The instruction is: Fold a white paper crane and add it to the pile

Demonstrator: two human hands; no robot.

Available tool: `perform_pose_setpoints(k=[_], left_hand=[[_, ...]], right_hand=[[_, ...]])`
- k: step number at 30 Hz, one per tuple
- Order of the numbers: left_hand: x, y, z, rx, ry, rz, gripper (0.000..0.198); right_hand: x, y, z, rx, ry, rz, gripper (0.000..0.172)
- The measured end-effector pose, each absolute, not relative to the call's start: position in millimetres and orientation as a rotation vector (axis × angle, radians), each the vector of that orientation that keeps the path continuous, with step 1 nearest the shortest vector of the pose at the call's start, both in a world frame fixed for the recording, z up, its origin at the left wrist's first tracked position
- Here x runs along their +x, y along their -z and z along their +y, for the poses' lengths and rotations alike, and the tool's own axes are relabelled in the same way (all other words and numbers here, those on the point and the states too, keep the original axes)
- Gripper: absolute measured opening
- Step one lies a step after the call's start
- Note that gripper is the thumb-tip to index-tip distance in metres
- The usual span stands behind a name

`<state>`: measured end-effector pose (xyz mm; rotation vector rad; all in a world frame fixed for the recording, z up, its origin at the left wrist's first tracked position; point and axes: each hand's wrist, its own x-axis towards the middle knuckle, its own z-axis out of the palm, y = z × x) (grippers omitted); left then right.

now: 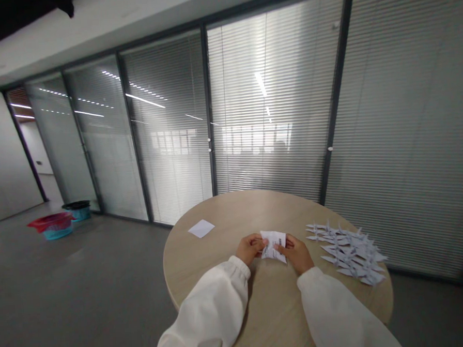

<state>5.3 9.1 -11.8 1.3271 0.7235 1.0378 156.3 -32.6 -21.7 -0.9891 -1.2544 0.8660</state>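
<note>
Between my two hands is a small white sheet of paper (273, 239) with dark print on it, held up just above the table. My left hand (251, 247) pinches its left edge, thumb on the near face. At the right edge, my right hand (296, 252) grips it the same way, with its thumb across the lower part. The fingers behind the sheet are hidden. On the table to the right lie several folded paper cranes (350, 250) in rows. A flat white square of paper (201, 228) rests at the left.
Everything sits on a round wooden table (218, 288). Beyond it runs a glass partition (267, 114) with blinds and dark frames. Two blue bins stand on the floor at the left, one with a red liner (53, 224), the other with a black liner (77, 206).
</note>
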Motion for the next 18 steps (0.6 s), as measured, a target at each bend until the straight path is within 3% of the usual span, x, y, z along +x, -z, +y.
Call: perform_pose_setpoints(k=[18], left_hand=[[4.5,11.2,4.8,1.394,-0.897,0.717,0.042]], right_hand=[[157.7,17.1,-34.9,-0.968,-0.818,-1.26,0.037]])
